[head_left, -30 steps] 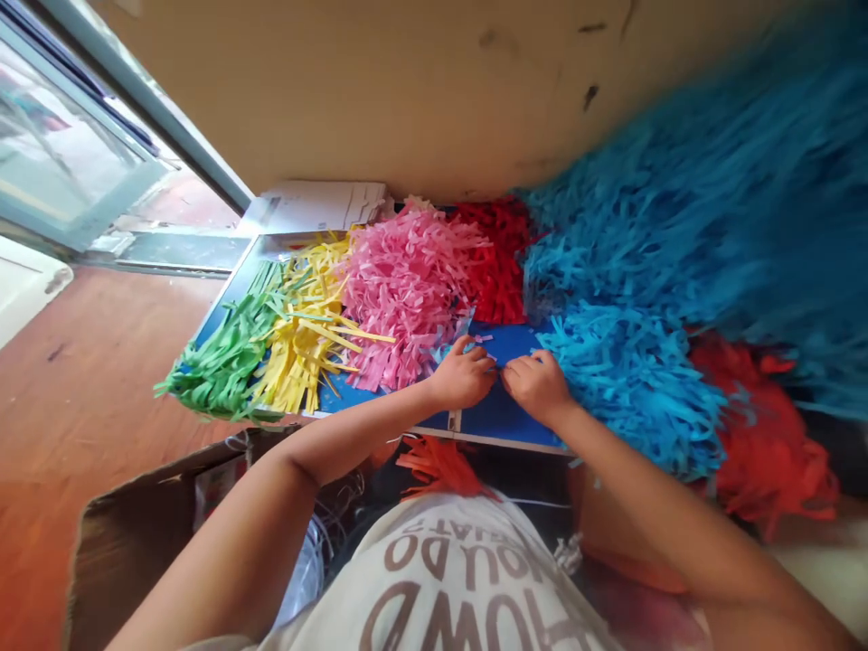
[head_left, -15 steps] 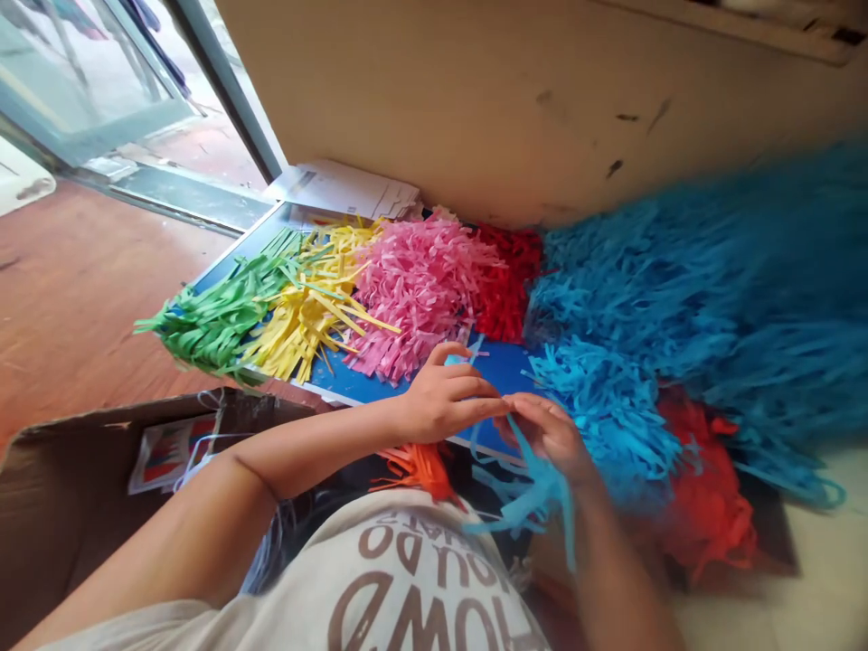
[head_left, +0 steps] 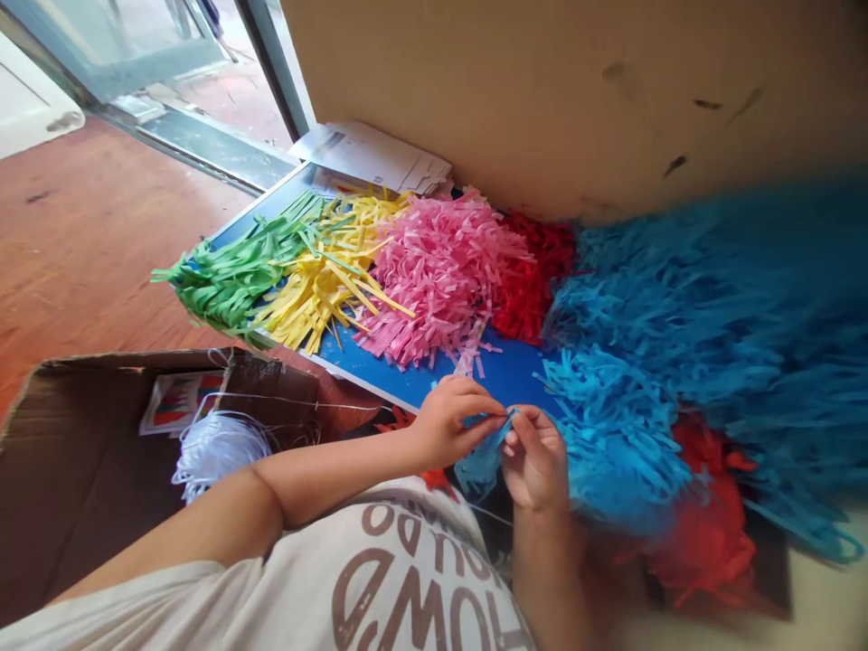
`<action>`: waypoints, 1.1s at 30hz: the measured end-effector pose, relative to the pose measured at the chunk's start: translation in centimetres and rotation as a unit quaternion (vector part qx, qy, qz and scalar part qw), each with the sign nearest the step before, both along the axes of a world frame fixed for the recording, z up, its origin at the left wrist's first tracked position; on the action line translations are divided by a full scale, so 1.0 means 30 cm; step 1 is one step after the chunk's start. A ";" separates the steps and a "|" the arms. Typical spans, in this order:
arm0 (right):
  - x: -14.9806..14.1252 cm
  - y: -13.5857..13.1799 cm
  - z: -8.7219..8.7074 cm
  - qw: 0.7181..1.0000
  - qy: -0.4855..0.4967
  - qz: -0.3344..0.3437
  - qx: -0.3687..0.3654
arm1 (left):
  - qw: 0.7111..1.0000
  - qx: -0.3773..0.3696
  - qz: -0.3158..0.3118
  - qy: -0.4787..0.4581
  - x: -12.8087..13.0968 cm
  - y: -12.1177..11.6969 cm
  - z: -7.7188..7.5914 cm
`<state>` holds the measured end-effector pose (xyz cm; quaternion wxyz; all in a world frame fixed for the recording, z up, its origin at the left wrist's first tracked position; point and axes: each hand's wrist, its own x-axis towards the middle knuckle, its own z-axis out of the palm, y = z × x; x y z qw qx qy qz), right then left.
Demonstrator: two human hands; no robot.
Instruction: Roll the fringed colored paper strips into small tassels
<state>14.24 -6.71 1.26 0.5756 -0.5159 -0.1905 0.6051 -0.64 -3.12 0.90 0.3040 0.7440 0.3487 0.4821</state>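
Pinching one blue paper fringe [head_left: 483, 464] between left hand [head_left: 453, 422] and right hand [head_left: 535, 459], both nearly closed, at the board's [head_left: 400, 384] near edge.

The left hand [head_left: 451, 425] and right hand [head_left: 535, 461] pinch a small bunch of blue paper strips [head_left: 483, 463] between them, just off the edge of a blue board [head_left: 505, 378]. On the board lie piles of green strips [head_left: 237, 276], yellow strips [head_left: 329, 285], pink strips [head_left: 440, 280] and red strips [head_left: 533, 276]. A heap of blue fringe [head_left: 617, 434] sits beside the right hand. A cardboard box [head_left: 81, 470] holding white string [head_left: 217, 448] stands at lower left.
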 end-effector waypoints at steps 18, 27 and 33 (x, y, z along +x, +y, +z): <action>0.048 0.125 -0.054 0.972 -0.208 0.007 0.109 | 0.943 -0.270 -0.126 -0.147 -0.034 0.077 -0.002; 0.290 0.474 -0.176 0.690 -0.715 0.105 -0.045 | 0.725 -0.574 -0.164 -0.344 -0.021 0.064 0.012; 0.183 0.253 -0.057 0.763 -0.627 0.097 0.125 | 0.867 -0.445 -0.125 -0.187 -0.062 0.057 -0.004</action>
